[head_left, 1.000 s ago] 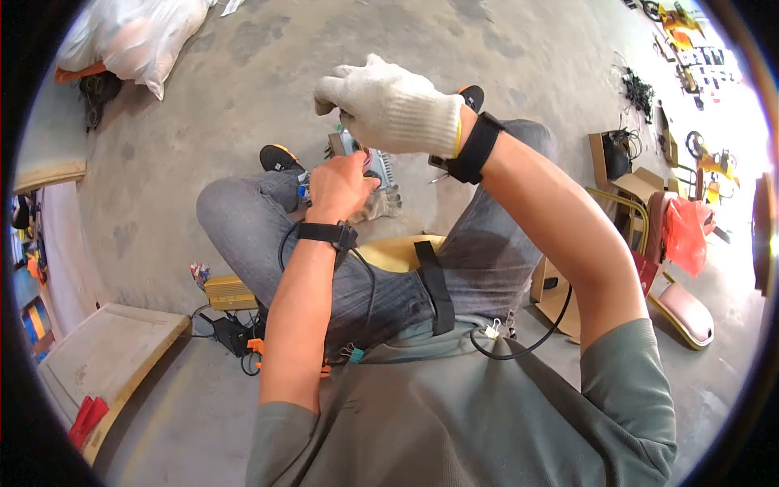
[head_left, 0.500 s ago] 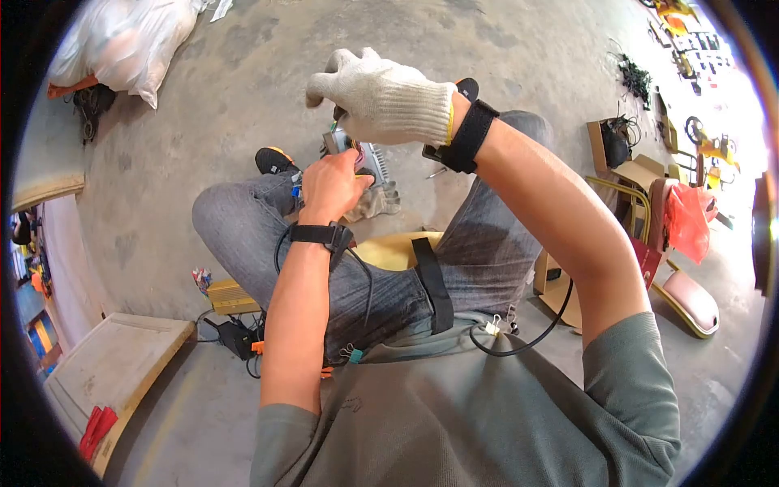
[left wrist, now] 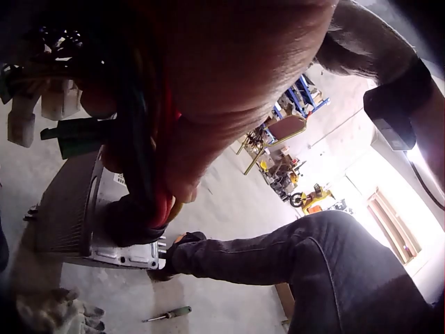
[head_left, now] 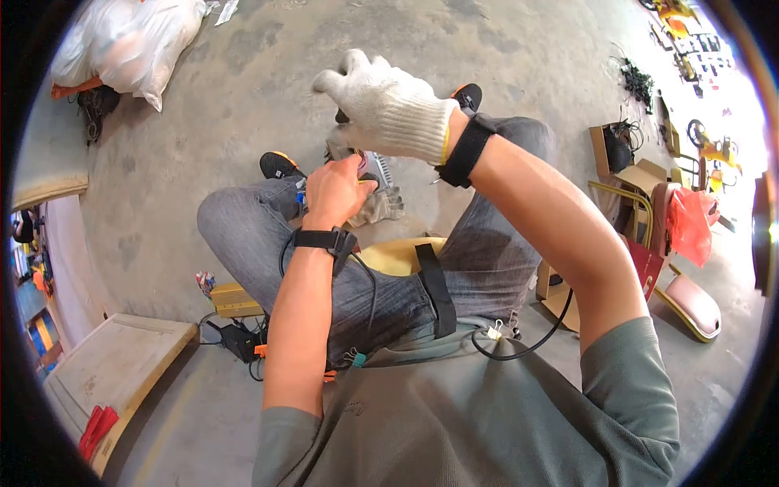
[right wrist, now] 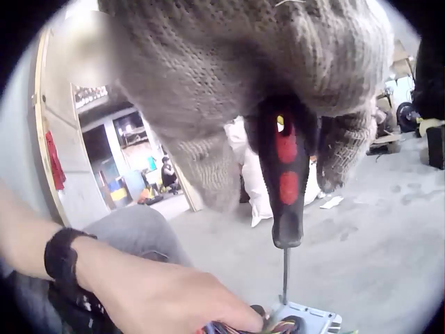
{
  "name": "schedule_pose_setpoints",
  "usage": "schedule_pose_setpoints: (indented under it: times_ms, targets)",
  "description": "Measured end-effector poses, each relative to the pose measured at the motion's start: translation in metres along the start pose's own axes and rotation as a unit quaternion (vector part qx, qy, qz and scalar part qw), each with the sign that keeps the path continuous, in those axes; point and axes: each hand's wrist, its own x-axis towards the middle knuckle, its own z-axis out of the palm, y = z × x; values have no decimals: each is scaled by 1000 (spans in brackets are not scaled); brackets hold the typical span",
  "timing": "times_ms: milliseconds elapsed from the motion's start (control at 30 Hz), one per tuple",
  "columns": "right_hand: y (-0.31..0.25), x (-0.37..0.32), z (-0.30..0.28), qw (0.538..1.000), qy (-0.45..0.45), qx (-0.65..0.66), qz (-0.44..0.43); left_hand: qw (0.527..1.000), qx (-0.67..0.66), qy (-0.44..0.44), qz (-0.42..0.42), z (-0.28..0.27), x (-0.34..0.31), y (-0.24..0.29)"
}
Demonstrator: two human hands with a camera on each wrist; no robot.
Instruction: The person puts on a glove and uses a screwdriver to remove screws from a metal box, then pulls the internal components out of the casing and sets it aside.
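Note:
My gloved right hand point(head_left: 391, 112) grips a screwdriver point(right wrist: 287, 181) with a black and red handle. Its shaft points down, with the tip at the edge of a silver metal box point(right wrist: 313, 315) with finned sides. My bare left hand point(head_left: 334, 193) holds a bundle of coloured wires point(left wrist: 165, 132) close against that box, below the right hand. White plugs and a green connector point(left wrist: 78, 137) hang from the bundle in the left wrist view. Glove and hand hide much of the box in the head view.
On the floor by the box lie another work glove point(head_left: 380, 208) and a green-handled screwdriver point(left wrist: 170, 314). My bent legs flank the work. A wooden panel point(head_left: 122, 349) stands at the left, open cardboard boxes point(head_left: 641, 180) at the right, and white sacks point(head_left: 134, 49) at the far left.
My right hand has turned a little above the box, its gloved fingers shifting. The left hand stays at the wires nearly unmoved.

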Motion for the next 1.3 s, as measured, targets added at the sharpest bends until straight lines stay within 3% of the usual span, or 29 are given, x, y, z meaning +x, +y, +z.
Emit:
schedule_pose_setpoints:
  times_ms: [133,200,333,400,533,600,733,800,933,1000,1133,1200,1300]
  targets:
    - [4,9,-5,993,-96,29,53,1000,21,-12,-6,-4,-2,3]
    - [13,6,1,996,-39,47,-61,1000,15,-8,-7,-3,-1,2]
    - [9,2,0,991,8,62,-118,1000,-5,5,-5,0,-1,-1]
    - [-3,-1,-5,999,-20,21,25,1000,-2,1,-6,-1,0,-1]
    - [7,8,-4,993,-104,20,45,1000,20,-13,-15,-4,-2,3]
    - [16,5,4,994,-16,33,-103,1000,12,-5,-9,-2,-2,1]
    - [8,1,-3,989,19,54,-138,1000,-10,11,-5,4,-2,-3]
    - [-9,2,-16,992,-102,16,78,1000,-8,12,-4,4,-1,-3]
    - [9,6,-4,992,-123,-8,30,999,17,-20,-24,-3,-1,1]
    - [17,3,4,994,2,25,-107,1000,4,-7,-13,-1,-1,-1]
    - [4,0,3,993,58,22,-102,999,-14,26,13,5,-1,-5]
    - [-7,0,-6,998,-35,12,49,1000,-12,22,8,5,-1,-4]
    - [-1,9,-5,991,-106,43,73,1000,-1,-2,-7,-1,-1,-2]
